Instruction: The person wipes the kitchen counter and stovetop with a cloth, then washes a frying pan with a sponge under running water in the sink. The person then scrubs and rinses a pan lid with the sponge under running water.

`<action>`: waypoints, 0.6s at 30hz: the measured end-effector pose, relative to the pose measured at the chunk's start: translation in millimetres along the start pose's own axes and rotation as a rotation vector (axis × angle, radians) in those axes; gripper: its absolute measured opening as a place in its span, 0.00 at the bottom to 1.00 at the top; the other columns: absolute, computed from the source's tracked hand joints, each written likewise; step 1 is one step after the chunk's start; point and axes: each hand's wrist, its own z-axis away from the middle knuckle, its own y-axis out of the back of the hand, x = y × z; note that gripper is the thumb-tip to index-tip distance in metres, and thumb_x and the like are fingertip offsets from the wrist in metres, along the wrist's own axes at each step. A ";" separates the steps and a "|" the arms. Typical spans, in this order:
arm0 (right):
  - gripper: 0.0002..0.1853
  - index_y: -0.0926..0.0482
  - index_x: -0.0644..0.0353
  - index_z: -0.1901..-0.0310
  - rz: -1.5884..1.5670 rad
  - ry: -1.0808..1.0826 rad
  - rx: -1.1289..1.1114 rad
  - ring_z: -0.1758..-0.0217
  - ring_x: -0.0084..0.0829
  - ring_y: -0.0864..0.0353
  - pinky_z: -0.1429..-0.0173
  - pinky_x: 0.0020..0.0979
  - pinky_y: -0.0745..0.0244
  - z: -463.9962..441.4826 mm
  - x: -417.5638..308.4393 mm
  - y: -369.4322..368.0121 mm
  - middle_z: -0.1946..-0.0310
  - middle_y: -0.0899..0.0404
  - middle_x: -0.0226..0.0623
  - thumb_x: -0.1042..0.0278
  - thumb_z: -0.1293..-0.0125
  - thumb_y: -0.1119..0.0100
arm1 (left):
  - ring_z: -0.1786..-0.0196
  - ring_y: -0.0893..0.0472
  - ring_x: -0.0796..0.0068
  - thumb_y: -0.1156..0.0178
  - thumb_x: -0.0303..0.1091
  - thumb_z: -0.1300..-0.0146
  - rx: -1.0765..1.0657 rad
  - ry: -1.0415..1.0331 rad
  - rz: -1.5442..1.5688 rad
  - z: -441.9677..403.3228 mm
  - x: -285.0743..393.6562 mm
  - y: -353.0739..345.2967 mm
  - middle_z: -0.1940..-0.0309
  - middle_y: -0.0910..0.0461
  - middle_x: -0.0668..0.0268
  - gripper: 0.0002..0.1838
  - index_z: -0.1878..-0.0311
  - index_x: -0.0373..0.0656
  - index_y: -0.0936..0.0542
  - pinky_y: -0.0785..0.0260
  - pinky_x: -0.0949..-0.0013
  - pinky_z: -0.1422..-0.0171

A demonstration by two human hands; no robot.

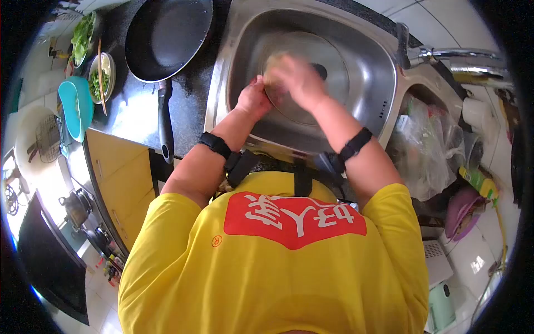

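A round see-through glass lid point(300, 114) with a thin rim is held over the steel sink point(367, 72). My left hand point(256, 99) grips the lid's left edge, fingers closed on the rim. My right hand point(297, 80) lies over the upper left part of the lid, smeared by motion. Under its fingers is a pale yellowish scrubber point(273, 62), too blurred to make out clearly. A dark round spot shows near the lid's middle; I cannot tell whether it is the knob or the drain.
Left of the sink, a black frying pan point(169, 36) rests on the dark counter point(130, 117). Beyond it are a bowl of chopped greens point(103, 80), chopsticks point(100, 67) and a teal basin point(75, 108). A faucet point(461, 55) and plastic bags point(425, 139) are on the right.
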 end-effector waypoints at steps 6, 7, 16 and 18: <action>0.15 0.25 0.55 0.54 0.210 -0.041 -0.093 0.48 0.43 0.30 0.46 0.39 0.33 -20.0 -1.2 -19.1 0.51 0.29 0.44 0.66 0.41 0.55 | 0.54 0.25 0.64 0.62 0.36 0.32 0.024 -0.058 0.131 -9.7 -8.0 5.7 0.55 0.26 0.58 0.09 0.60 0.45 0.33 0.31 0.58 0.56; 0.15 0.25 0.55 0.53 0.189 0.250 -0.064 0.48 0.44 0.30 0.45 0.38 0.34 -15.1 -2.8 -27.3 0.49 0.30 0.45 0.64 0.40 0.55 | 0.54 0.25 0.64 0.62 0.36 0.32 0.021 -0.064 0.140 -15.4 -10.1 10.5 0.55 0.26 0.58 0.09 0.60 0.45 0.33 0.31 0.58 0.56; 0.11 0.22 0.49 0.59 0.066 0.224 -0.478 0.42 0.41 0.34 0.43 0.35 0.35 -43.8 17.1 -18.2 0.47 0.31 0.40 0.66 0.39 0.56 | 0.56 0.27 0.67 0.54 0.31 0.39 0.286 -0.063 -0.107 -26.5 -23.0 37.0 0.59 0.27 0.61 0.12 0.52 0.44 0.30 0.33 0.64 0.53; 0.12 0.22 0.49 0.57 -0.044 0.219 -0.324 0.42 0.41 0.34 0.41 0.33 0.37 -34.2 23.4 -22.6 0.46 0.31 0.42 0.70 0.41 0.53 | 0.57 0.28 0.68 0.52 0.31 0.40 0.319 -0.033 -0.196 -23.3 -20.9 39.1 0.61 0.28 0.63 0.12 0.52 0.44 0.30 0.34 0.64 0.56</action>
